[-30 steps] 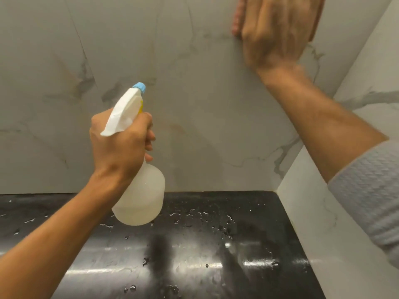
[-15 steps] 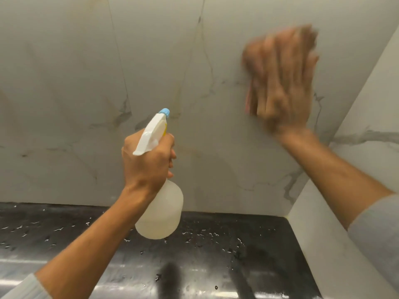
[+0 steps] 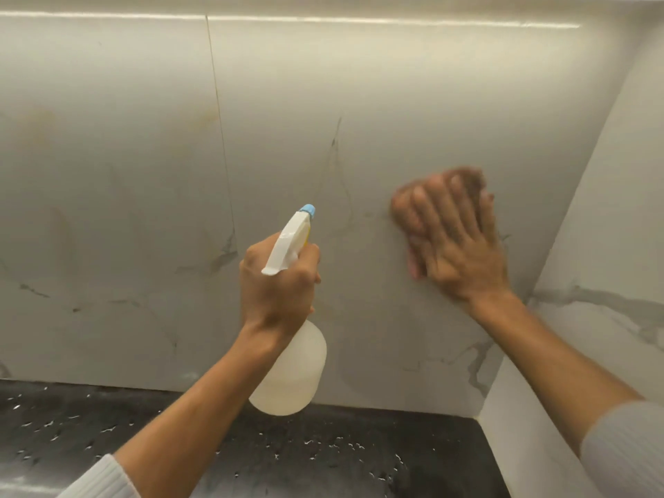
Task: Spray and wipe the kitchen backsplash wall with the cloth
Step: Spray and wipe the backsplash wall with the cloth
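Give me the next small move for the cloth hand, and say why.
Probably slide the right hand down the wall toward the counter. It presses the cloth flat at mid-height, and the stretch below it looks likely unwiped. The left hand grips the bottle off to the left, out of that path.

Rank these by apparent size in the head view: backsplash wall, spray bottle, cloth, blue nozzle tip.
1. backsplash wall
2. spray bottle
3. cloth, mostly hidden under right hand, so unsure
4. blue nozzle tip
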